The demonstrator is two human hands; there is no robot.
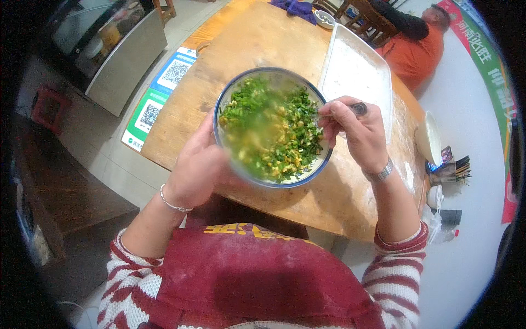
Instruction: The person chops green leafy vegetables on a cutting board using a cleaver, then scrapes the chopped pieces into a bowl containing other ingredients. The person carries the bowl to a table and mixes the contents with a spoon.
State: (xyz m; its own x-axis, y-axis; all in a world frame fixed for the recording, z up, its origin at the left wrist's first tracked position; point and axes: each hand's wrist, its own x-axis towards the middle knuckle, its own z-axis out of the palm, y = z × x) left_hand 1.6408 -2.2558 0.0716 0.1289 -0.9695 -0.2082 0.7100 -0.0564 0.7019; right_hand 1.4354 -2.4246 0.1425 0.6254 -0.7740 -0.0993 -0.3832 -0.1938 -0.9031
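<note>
A round white bowl (282, 185) with a blue rim is tilted toward me above the near part of the table. Inside it lie chopped green chives (300, 101) mixed with yellow bits that look like scrambled egg (293, 156); the left half of the mix is smeared by motion. My left hand (200, 156), partly blurred, grips the bowl at its left side. At the right rim, my right hand (356, 129) is closed around a utensil whose dark handle end (359, 108) sticks out past the fingers. The utensil's other end cannot be made out.
The wooden table (181, 126) bears flour dust. Beyond the bowl lies a white tray (356, 71); a pale bowl (429, 137) and a chopstick holder (446, 174) stand at right. Past the table's far right is a person in orange (413, 55). A display case (104, 38) stands left.
</note>
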